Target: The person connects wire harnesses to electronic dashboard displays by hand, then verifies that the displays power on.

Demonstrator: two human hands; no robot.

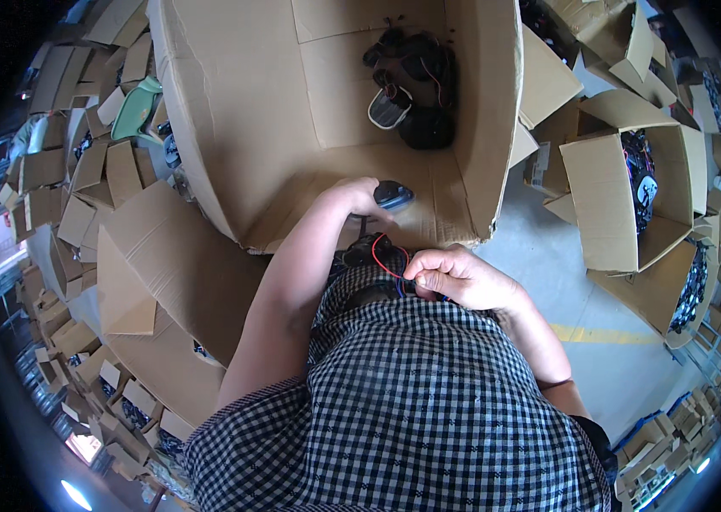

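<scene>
My left hand [359, 198] reaches over the near side of a big open cardboard box [241, 102]. It is closed on a dark, rounded part with a glossy blue-grey face [395, 195]; most of its fingers are hidden behind the hand. Just nearer to me, my right hand [459, 278] is closed, thumb and forefinger pinched at a thin red wire [384, 266]. That wire loops toward black parts [367, 249] in front of my checked apron. Deeper in the box lie several black parts with wires [429, 128] and a pale-rimmed oval piece [389, 111].
Open cartons crowd both sides; one at the right [587, 188] holds black wired parts. Close on my left stand large carton flaps [173, 256]. A green plastic chair [134, 109] is at the far left. Grey floor [540, 273] with a yellow line shows at the right.
</scene>
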